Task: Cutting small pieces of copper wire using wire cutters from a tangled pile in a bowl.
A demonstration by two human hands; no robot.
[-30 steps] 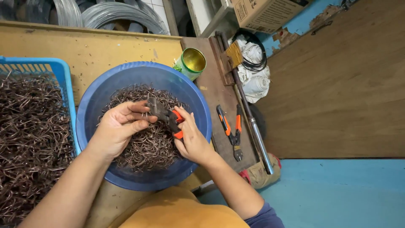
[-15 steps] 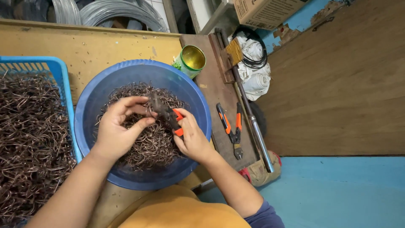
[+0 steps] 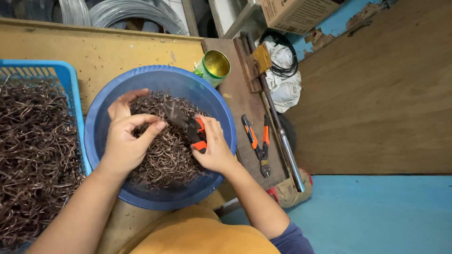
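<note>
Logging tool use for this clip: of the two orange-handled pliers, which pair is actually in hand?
The pliers over the blue basin, gripped by the right hand. The other pair lies untouched on the board beside the basin.

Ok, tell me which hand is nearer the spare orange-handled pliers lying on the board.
Right. The right hand sits just left of those spare pliers; the left hand is farther off, across the blue bowl.

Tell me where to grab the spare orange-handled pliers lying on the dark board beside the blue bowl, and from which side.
Grip the spare orange-handled pliers by the two orange handles, coming from above at the far end. They lie flat on the dark wooden board, handles spread and pointing away, metal nose toward the person. The long metal rod lies close on one side, so a sideways approach looks cramped.
</note>
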